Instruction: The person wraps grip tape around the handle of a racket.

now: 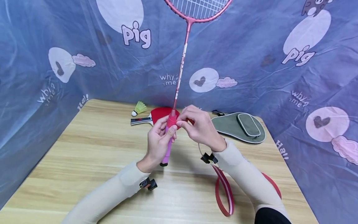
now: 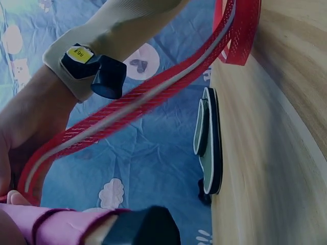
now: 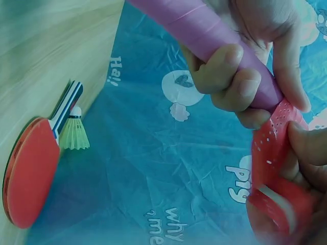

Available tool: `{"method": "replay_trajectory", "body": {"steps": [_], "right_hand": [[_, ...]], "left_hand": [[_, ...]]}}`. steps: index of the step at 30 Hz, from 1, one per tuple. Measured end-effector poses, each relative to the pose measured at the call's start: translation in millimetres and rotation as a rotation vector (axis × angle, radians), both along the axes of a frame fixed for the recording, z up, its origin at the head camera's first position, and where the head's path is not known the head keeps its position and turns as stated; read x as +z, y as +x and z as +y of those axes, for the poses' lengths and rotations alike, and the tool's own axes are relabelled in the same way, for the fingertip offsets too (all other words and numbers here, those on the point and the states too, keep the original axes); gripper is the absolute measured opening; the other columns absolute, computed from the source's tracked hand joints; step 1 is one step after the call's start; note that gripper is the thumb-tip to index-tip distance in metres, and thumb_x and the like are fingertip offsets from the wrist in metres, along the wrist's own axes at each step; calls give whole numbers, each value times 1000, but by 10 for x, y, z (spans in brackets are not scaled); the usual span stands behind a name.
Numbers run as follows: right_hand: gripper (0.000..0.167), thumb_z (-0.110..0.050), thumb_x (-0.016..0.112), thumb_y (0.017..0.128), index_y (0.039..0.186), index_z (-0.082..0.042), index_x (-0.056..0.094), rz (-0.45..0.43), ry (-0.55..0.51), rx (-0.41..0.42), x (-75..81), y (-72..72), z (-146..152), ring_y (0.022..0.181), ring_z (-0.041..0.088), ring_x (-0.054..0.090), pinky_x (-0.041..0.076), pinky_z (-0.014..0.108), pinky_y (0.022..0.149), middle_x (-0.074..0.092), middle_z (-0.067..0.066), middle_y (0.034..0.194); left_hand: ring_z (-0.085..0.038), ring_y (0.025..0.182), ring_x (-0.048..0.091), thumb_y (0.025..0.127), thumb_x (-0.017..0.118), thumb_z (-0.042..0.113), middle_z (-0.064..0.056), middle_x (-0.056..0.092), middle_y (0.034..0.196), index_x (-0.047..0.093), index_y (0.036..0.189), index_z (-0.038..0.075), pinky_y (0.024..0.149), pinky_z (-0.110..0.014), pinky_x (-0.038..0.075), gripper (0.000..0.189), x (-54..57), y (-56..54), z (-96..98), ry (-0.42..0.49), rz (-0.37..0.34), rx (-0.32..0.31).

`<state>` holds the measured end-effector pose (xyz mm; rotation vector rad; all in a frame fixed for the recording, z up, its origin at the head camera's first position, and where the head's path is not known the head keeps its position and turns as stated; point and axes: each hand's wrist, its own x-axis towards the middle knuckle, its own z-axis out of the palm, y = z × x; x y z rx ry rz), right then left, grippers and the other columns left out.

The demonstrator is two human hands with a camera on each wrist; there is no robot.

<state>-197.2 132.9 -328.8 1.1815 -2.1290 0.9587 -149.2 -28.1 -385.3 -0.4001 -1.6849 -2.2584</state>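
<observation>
A badminton racket (image 1: 183,57) stands tilted, strings at the top and its purple handle (image 1: 169,147) pointing down over the table. My left hand (image 1: 158,138) grips the upper handle, fingers curled round it. Red perforated grip tape (image 3: 271,140) lies round the handle's top end, beside the left thumb. In the head view my right hand (image 1: 199,126) is right at that spot, pinching the tape between thumb and fingers. From there the tape's long free part (image 2: 133,107) trails across the left wrist view and loops down over the table's right side.
Behind the hands lie a red table tennis bat (image 1: 159,113) and a yellow shuttlecock (image 1: 139,108). A grey-green bat case (image 1: 226,126) rests at the back right of the wooden table (image 1: 92,149). Printed blue cloth (image 1: 112,77) hangs close round the table's back and sides.
</observation>
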Motion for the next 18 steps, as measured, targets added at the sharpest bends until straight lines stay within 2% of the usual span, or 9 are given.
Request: {"method": "replay_trajectory", "body": {"steps": [5,9,11,15,18], "right_hand": [[10,-7,81,84,82,-10,72,17,5,20,15,-10,0,100,18,66,53,31,93,74,4,93],[10,-8,79,86,83,-9,69,26,31,38,19,-12,8,105,20,64,48,35,98,73,5,95],[10,-9,78,87,85,-9,68,33,48,42,20,-13,8,107,22,64,44,39,107,72,5,95],[15,-11,81,84,89,-7,68,48,65,47,12,-17,21,108,24,65,33,46,123,72,6,93],[22,-11,86,78,90,-6,69,18,54,61,6,-18,34,105,22,66,29,46,126,72,7,94]], "left_hand": [[-11,62,61,95,66,1,0,67,87,54,122,-8,55,-19,54,31,12,-10,-15,59,13,-36],[-11,65,62,95,65,1,-1,67,92,58,123,-10,54,-20,55,31,24,-4,-23,104,0,-56],[-12,65,61,96,63,0,0,67,92,59,123,-11,54,-21,55,30,34,2,-29,116,0,-58],[-13,62,61,98,59,0,1,66,92,59,123,-14,57,-23,57,29,54,12,-43,115,7,-63],[-13,64,63,99,59,1,2,64,95,60,123,-14,61,-23,59,29,59,8,-58,83,10,-49]]}}
